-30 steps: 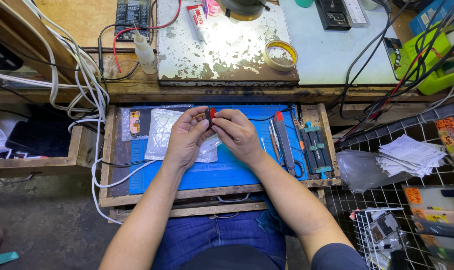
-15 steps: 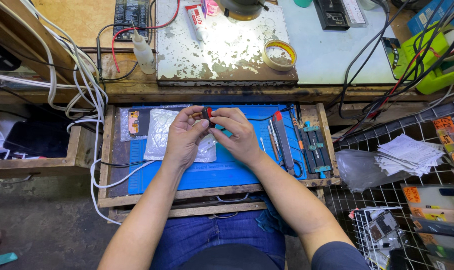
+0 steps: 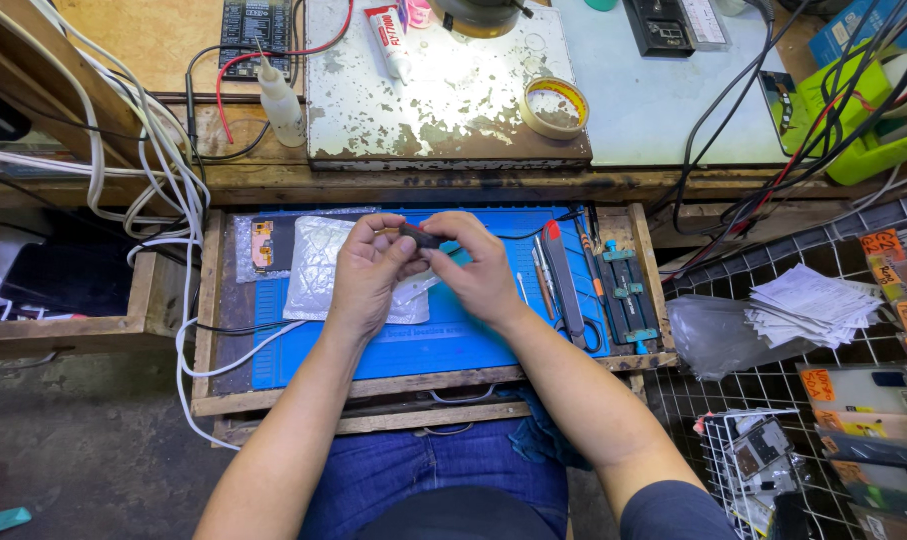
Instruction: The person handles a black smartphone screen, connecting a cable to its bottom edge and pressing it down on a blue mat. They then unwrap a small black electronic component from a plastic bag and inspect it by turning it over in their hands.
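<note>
Left hand (image 3: 365,280) and right hand (image 3: 483,275) pinch a small dark part (image 3: 420,237) together over the blue mat (image 3: 443,340) | clear bag (image 3: 313,270) under left | tools (image 3: 563,285) crowd right edge | mat's near half open.

A clear plastic pouch (image 3: 318,268) lies on the blue mat, left. A white-and-red tube (image 3: 387,40) lies far off. Orange labels (image 3: 883,243) stand at right.

Both forearms reach forward over the blue mat (image 3: 413,345). The left hand (image 3: 365,275) and right hand (image 3: 481,272) meet, fingers curled and pinching.
</note>
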